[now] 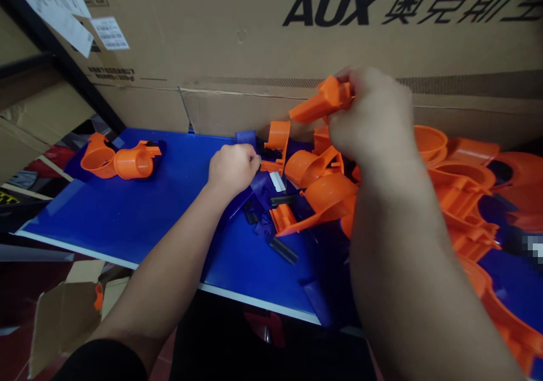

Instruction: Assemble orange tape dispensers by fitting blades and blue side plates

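Note:
My right hand [373, 112] is raised above the pile with its fingers closed round an orange plastic part [318, 102]. Lower and to the left, my left hand [233, 168] is curled into a fist at the edge of the pile; whatever its fingers may grip is hidden. Close to its knuckles is an upright orange bracket [279, 137]. Below and right of that hand are dark blue plastic pieces [265, 188], a small white piece [278, 181] and a black cylinder [283, 251]. Orange cup-like rings [303, 167] lie between the two hands.
More orange parts [458, 188] are heaped at the right. Two orange rings [133, 163] sit at the left of the blue tabletop [169, 211]. A large cardboard box [237, 35] stands along the back. An open carton [55, 319] is below the table at left.

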`<state>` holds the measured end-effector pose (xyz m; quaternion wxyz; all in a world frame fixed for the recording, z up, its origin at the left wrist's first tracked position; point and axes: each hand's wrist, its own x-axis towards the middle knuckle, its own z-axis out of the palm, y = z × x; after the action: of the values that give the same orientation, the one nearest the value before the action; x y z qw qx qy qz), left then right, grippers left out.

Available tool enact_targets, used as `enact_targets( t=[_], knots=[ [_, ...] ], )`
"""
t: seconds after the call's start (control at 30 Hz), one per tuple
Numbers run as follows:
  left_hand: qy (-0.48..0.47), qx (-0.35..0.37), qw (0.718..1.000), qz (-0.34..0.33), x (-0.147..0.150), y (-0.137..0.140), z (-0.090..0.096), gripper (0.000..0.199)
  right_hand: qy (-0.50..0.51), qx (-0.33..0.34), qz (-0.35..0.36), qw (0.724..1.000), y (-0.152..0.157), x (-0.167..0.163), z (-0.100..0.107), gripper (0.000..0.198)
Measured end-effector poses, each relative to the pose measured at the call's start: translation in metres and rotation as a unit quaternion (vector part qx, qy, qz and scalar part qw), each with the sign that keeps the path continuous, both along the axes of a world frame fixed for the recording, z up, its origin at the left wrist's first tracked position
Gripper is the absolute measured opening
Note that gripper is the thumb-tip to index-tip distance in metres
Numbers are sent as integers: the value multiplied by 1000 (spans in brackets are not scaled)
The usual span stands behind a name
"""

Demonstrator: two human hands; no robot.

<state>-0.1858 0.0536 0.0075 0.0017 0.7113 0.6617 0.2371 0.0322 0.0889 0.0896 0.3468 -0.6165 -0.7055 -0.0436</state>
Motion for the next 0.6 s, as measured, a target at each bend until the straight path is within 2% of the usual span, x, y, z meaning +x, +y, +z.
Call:
enact_targets(
  t=[0.13, 0.2, 0.3, 0.4, 0.47, 0.53, 0.6],
  knots=[
    [14, 31, 999, 18, 0, -2, 2, 30, 23, -30, 21, 999, 1, -2, -1, 41],
    [-11, 83, 996, 26, 0, -6, 9, 32, 39, -36, 36, 998, 2, -3, -1, 39],
    [-64, 195, 979, 7, 5, -23, 28, 34, 38, -40, 32, 998, 4, -5, -2, 42],
    [-61, 266, 961, -50, 22, -70, 50, 33, 27, -63, 38, 997, 4, -8, -3, 47],
    [-17, 254, 962, -99, 39, -115, 54, 34, 26, -77, 49, 995, 4, -10, -4, 49],
    [31, 207, 972, -106, 59, -163, 43, 58, 23, -78, 55, 995, 3, -11, -5, 47],
    [71, 148, 980, -114, 78, -202, 19, 77, 13, -63, 50, 997, 4, -13, -8, 45]
  ],
)
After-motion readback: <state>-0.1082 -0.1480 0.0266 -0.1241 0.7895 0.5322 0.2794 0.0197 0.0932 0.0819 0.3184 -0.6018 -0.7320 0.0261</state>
